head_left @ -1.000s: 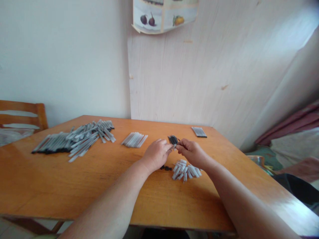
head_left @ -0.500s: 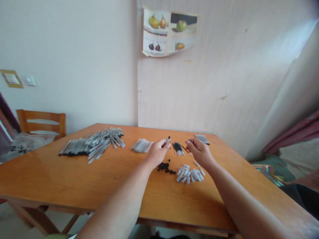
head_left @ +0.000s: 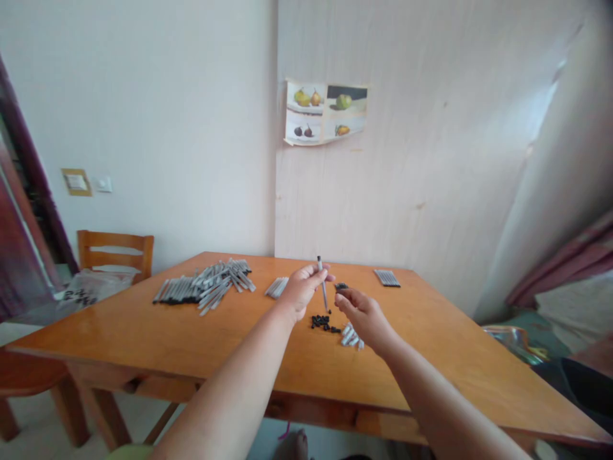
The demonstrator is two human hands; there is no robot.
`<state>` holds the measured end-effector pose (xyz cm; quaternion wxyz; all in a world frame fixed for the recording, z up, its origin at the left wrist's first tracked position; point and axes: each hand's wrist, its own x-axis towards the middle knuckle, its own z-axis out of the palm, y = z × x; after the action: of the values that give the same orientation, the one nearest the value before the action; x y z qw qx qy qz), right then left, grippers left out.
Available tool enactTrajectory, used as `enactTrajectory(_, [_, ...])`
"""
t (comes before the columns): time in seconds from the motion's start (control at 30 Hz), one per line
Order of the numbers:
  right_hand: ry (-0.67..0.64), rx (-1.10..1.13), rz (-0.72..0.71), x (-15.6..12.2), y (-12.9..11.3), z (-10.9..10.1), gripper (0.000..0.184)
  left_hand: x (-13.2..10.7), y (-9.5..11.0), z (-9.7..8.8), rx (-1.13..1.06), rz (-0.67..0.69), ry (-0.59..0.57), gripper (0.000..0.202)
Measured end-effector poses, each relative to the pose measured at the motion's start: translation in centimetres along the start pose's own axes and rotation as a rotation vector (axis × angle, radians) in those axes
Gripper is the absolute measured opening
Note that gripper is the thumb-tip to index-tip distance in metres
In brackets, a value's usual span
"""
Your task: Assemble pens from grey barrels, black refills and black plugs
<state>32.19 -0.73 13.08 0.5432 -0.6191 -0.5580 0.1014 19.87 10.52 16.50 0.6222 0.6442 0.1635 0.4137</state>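
Note:
My left hand (head_left: pixel 304 291) is closed round a slim pen (head_left: pixel 324 298) with a pale barrel and a black top end, held nearly upright. Just to its right, my right hand (head_left: pixel 363 314) has its fingers pinched together; anything between them is too small to make out. Below the hands lies a small heap of black plugs (head_left: pixel 319 321). Short whitish caps (head_left: pixel 351 336) lie beside them, partly covered by my right hand. Behind that hand some dark-tipped sticks (head_left: pixel 341 287) show. A row of pale tubes (head_left: pixel 276 287) rests left of the pen, partly behind my left hand.
A large pile of pale pens with black ends (head_left: pixel 218 282) spreads over the left of the wooden table (head_left: pixel 230 345). A neat row of pens (head_left: pixel 387 278) lies at the far right. A chair (head_left: pixel 115 241) with a plastic bag (head_left: pixel 98 284) stands beyond the left edge.
My right hand has moved left, closer to my left hand. The pen in my left hand now shows a longer, upright barrel. The camera view has tilted up and turned slightly left.

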Motion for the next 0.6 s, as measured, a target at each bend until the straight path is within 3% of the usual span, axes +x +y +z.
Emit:
enactTrajectory(0.13, [-0.095,0.236,0.018,-3.2,-2.4,2.4,0.034,-3.7,0.7,0.1,-0.043,-0.058,0.012,0.035])
enactTrajectory(0.3, [-0.041,0.392,0.069,-6.5,-3.1,4.8,0.033,-8.6,1.1,-0.4,-0.146,-0.078,0.032,0.036])
enactTrajectory(0.6, [-0.103,0.430,0.013,-12.9,-6.4,6.9,0.030,-15.2,4.9,-2.0,-0.680,-0.157,0.073,0.034])
